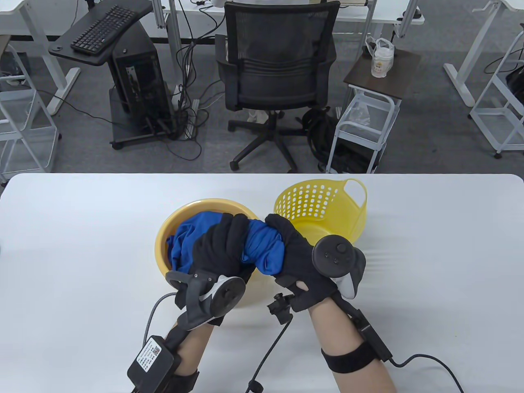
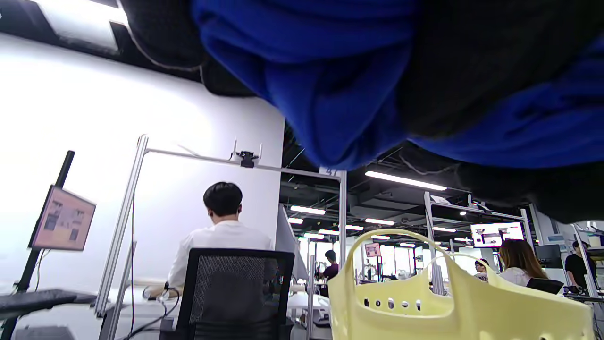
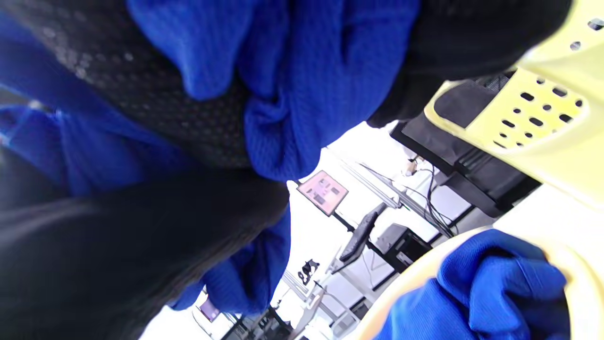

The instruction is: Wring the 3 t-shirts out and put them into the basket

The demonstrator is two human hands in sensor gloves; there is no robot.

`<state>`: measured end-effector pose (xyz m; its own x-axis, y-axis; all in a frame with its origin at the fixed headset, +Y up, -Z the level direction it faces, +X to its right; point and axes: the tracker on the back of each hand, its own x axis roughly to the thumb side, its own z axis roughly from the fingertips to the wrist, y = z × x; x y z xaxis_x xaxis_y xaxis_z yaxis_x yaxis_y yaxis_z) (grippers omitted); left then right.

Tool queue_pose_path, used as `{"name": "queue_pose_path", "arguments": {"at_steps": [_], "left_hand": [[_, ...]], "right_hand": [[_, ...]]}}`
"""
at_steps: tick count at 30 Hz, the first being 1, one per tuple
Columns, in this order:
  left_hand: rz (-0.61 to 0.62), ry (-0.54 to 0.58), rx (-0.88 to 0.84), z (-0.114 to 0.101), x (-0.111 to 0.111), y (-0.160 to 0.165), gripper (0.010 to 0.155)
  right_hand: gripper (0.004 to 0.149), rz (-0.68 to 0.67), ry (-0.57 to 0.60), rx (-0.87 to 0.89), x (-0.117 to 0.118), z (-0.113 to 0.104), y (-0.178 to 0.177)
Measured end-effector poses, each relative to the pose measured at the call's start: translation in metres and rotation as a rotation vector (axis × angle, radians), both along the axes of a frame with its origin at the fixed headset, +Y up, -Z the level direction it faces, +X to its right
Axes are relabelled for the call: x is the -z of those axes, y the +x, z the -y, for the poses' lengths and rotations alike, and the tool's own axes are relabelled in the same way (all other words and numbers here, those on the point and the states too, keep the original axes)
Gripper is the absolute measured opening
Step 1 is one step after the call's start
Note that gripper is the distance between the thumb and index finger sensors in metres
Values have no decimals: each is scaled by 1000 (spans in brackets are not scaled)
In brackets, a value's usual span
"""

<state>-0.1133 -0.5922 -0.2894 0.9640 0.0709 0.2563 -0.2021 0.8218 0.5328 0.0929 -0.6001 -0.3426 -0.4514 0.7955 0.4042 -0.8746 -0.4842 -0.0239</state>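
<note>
A bunched blue t-shirt [image 1: 262, 249] is held above the yellow basin [image 1: 174, 229], gripped by both hands side by side. My left hand [image 1: 223, 247] wraps its fingers round the shirt's left part; my right hand [image 1: 288, 249] curls round its right part. More blue cloth [image 1: 186, 241] lies in the basin under the hands. The yellow perforated basket [image 1: 323, 208] stands just behind and right of the basin and looks empty. In the wrist views blue t-shirt cloth [image 2: 339, 89] [image 3: 292, 85] fills the top between dark glove fingers, with the basket [image 2: 453, 307] [image 3: 533, 123] beyond.
The white table [image 1: 82, 229] stretches to both sides. Beyond its far edge stand a black office chair [image 1: 276, 77], a small white cart [image 1: 368, 127] and a computer stand [image 1: 135, 82]. Cables trail from both wrists over the table's near edge.
</note>
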Motion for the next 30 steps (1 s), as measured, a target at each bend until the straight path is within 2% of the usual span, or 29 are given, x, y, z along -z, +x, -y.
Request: {"name": "queue_pose_path", "arguments": {"at_steps": [5,9,12,15,17,19,20,22,26,30], "left_hand": [[93,-48,-188,2,7,-11,105],[2,-199,-184,12,22,-25,101],[-68,-358,-181,27,37,-33,96],[-123,-526,-138,48,53,-32,90],[-159,-661,-53,63,62,-28,81],[-192,-741,9,75,67,-24,73],[-207,-761,32,82,70,-23,71],[-218,-778,57,91,74,-21,67],[-261,-812,148,105,81,-16,64],[-266,-847,121,110,87,-17,59]], "right_hand": [[83,200,122,181,1,-14,54],[86,422,138,201,0,-19,105],[88,554,55,107,7,-10,130],[89,543,-43,-2,21,5,130],[89,555,-67,-134,28,13,116],[85,518,-67,-245,33,16,104],[84,446,-78,-285,35,16,95],[84,386,-67,-289,35,16,86],[79,360,24,-189,30,13,76],[78,357,29,-189,27,10,76]]}}
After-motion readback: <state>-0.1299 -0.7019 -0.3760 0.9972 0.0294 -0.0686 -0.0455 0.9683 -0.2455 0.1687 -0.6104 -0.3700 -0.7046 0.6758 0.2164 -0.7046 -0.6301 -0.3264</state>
